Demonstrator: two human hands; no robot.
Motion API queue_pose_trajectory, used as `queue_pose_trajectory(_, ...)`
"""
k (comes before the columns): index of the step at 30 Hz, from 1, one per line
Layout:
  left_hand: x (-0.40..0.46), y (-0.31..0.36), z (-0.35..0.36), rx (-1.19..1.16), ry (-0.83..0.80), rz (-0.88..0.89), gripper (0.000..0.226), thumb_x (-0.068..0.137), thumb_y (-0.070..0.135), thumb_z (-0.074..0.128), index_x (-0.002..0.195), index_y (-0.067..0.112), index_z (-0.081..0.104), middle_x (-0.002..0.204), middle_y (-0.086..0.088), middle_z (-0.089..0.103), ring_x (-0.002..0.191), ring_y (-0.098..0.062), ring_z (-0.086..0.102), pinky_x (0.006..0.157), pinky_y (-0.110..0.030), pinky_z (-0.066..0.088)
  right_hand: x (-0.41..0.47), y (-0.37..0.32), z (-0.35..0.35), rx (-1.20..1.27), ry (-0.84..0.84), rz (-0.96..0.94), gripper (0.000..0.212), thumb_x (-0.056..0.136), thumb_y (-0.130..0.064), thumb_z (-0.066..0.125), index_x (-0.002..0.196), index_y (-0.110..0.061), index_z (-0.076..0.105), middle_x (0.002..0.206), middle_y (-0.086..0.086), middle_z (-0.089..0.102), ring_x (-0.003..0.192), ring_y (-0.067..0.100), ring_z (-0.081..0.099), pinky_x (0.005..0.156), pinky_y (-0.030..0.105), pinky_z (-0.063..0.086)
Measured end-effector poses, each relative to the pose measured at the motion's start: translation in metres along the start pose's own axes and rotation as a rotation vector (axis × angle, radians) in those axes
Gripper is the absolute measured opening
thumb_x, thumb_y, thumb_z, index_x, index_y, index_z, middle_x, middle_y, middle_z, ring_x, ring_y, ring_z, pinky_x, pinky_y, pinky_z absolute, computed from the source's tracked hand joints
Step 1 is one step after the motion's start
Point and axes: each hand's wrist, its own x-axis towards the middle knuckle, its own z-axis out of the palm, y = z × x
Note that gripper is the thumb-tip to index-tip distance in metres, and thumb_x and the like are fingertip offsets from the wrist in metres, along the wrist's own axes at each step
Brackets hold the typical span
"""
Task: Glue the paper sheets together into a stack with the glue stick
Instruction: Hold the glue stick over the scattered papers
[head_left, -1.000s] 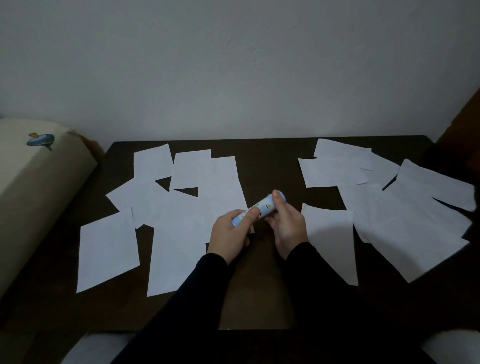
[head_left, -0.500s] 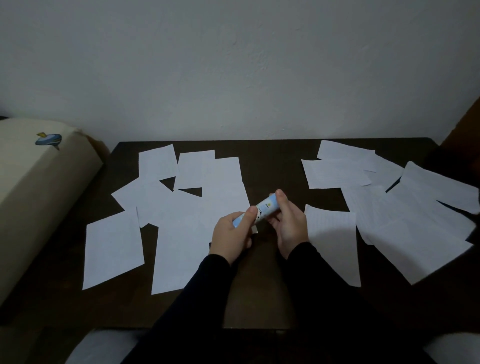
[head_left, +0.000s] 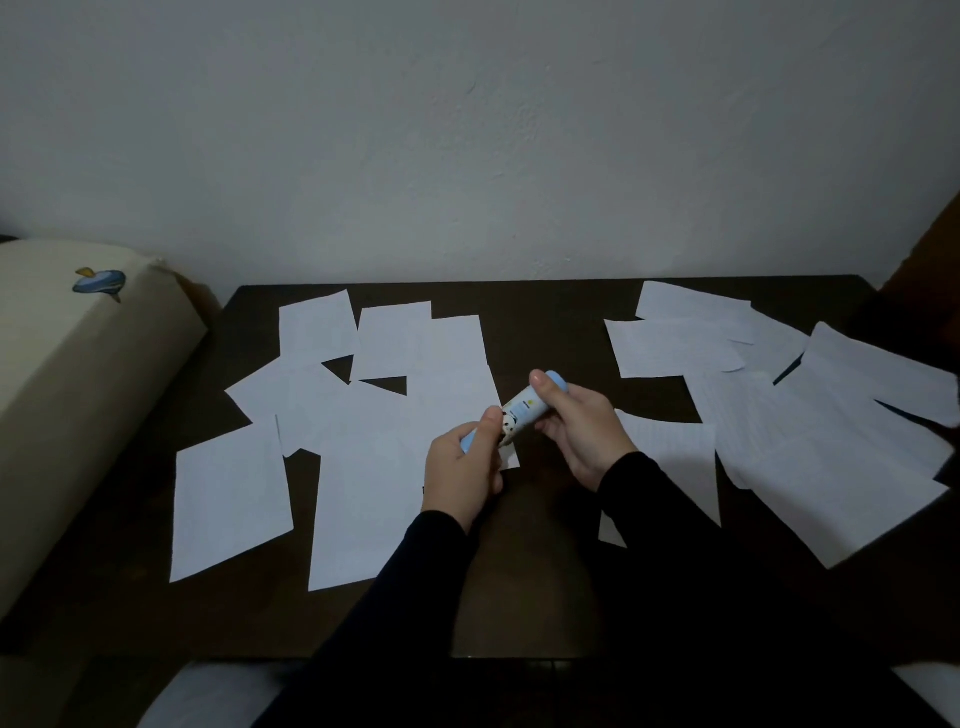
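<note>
From the head camera, both hands are meeting just above the middle of the dark table (head_left: 519, 597), each reaching up out of a black sleeve (head_left: 675, 519). The left hand (head_left: 462, 467) is curling its fingers and thumb around the lower, 8 o'clock end of the glue stick (head_left: 524, 410), with the thumb lying along the barrel. The right hand (head_left: 582, 421) is pinching the upper, 2 o'clock end, its thumb pressing on the blue cap and its other fingers wrapping underneath. The glue stick is lying tilted between them, pointing from 8 o'clock to 2 o'clock, held clear of the tabletop.

White paper sheets are lying loose in two overlapping groups. The left paper sheets (head_left: 363, 441) are spreading from 9 to 11 o'clock of the hands, one corner reaching under the left hand. The right paper sheets (head_left: 805, 426) are fanning from 1 to 3 o'clock, the outermost running out toward the table's right edge. One sheet (head_left: 670, 467) is sitting just beside the right wrist at 3 o'clock.

A strip of bare wood is running between the groups at 12 o'clock, and another is opening at 6 o'clock toward the near table edge. A cream cushion (head_left: 62, 405) is pressing against the table's left side at 9 o'clock. A white wall (head_left: 467, 130) is standing behind the far edge.
</note>
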Motion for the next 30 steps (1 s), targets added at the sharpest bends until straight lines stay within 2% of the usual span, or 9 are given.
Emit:
queue_pose_trajectory(2,0.0,0.001,-0.002,-0.031,-0.019,-0.01,0.04,0.096,0.048,0.047,0.093,0.013,0.067,0.055,0.0,0.051,0.045,-0.01,0.046,0.046,-0.021,0.04,-0.001,0.0,-0.001,0.036,-0.037,-0.012,0.018,0.091,-0.026,0.062,0.093,-0.008,0.065,0.096,0.01,0.063,0.098,0.019,0.062,0.095,0.036,0.05)
queue_pose_trajectory(6,0.0,-0.002,0.0,0.021,-0.02,0.042,0.034,0.094,0.051,0.048,0.097,0.023,0.066,0.062,0.0,0.056,0.054,-0.011,0.051,0.052,-0.023,0.045,-0.003,-0.007,0.001,0.07,-0.058,0.01,0.012,0.093,-0.024,0.06,0.095,-0.013,0.065,0.1,0.009,0.066,0.094,0.016,0.063,0.08,0.028,0.051)
queue_pose_trajectory(10,-0.001,-0.005,0.003,0.095,0.046,0.123,0.026,0.093,0.053,0.049,0.094,0.031,0.063,0.069,0.001,0.06,0.061,-0.009,0.055,0.056,-0.021,0.049,-0.003,-0.013,0.007,-0.005,0.047,0.075,0.017,0.088,-0.029,0.067,0.091,-0.013,0.063,0.101,0.01,0.068,0.096,0.017,0.065,0.082,0.029,0.054)
queue_pose_trajectory(14,0.0,-0.001,0.002,0.068,0.056,0.083,0.029,0.096,0.048,0.047,0.099,0.025,0.065,0.068,-0.001,0.059,0.059,-0.012,0.053,0.054,-0.022,0.047,-0.004,-0.015,0.005,-0.055,0.037,0.056,0.016,0.09,-0.029,0.065,0.09,-0.012,0.064,0.097,0.009,0.068,0.096,0.017,0.064,0.088,0.031,0.054)
queue_pose_trajectory(19,-0.001,0.004,0.002,0.016,0.013,0.032,0.037,0.097,0.046,0.046,0.095,0.016,0.067,0.058,-0.004,0.052,0.051,-0.013,0.047,0.049,-0.024,0.042,-0.002,-0.018,0.0,0.02,-0.029,0.087,0.021,0.094,-0.018,0.058,0.106,-0.001,0.06,0.1,0.012,0.064,0.097,0.02,0.063,0.089,0.033,0.052)
queue_pose_trajectory(21,-0.002,0.006,0.0,-0.056,-0.009,-0.007,0.041,0.097,0.046,0.046,0.092,0.011,0.067,0.056,-0.003,0.048,0.047,-0.013,0.043,0.046,-0.024,0.039,0.0,-0.021,-0.003,0.1,-0.054,0.071,0.023,0.097,-0.014,0.051,0.114,0.0,0.057,0.104,0.013,0.064,0.106,0.025,0.062,0.094,0.037,0.049)
queue_pose_trajectory(24,-0.003,0.008,-0.001,-0.127,-0.02,-0.05,0.04,0.098,0.046,0.046,0.091,0.012,0.067,0.056,-0.002,0.049,0.048,-0.013,0.043,0.047,-0.024,0.039,0.0,-0.031,-0.007,0.2,-0.096,0.032,0.016,0.099,-0.013,0.047,0.107,-0.006,0.059,0.104,0.008,0.069,0.107,0.023,0.061,0.099,0.043,0.044)
queue_pose_trajectory(27,-0.004,0.006,0.0,-0.099,0.001,0.004,0.039,0.097,0.046,0.046,0.091,0.013,0.067,0.053,0.003,0.048,0.051,-0.013,0.044,0.051,-0.025,0.041,0.001,-0.033,-0.007,0.051,-0.058,-0.042,0.014,0.097,-0.018,0.053,0.105,-0.012,0.062,0.105,0.004,0.07,0.102,0.016,0.064,0.094,0.039,0.049)
queue_pose_trajectory(30,-0.004,0.005,0.0,-0.122,0.028,0.033,0.038,0.096,0.047,0.047,0.088,0.014,0.064,0.053,0.007,0.046,0.052,-0.011,0.042,0.052,-0.026,0.04,0.008,-0.022,-0.007,-0.32,0.146,-0.159,0.028,0.094,-0.024,0.059,0.119,-0.013,0.061,0.11,0.002,0.066,0.095,0.009,0.06,0.088,0.029,0.05)
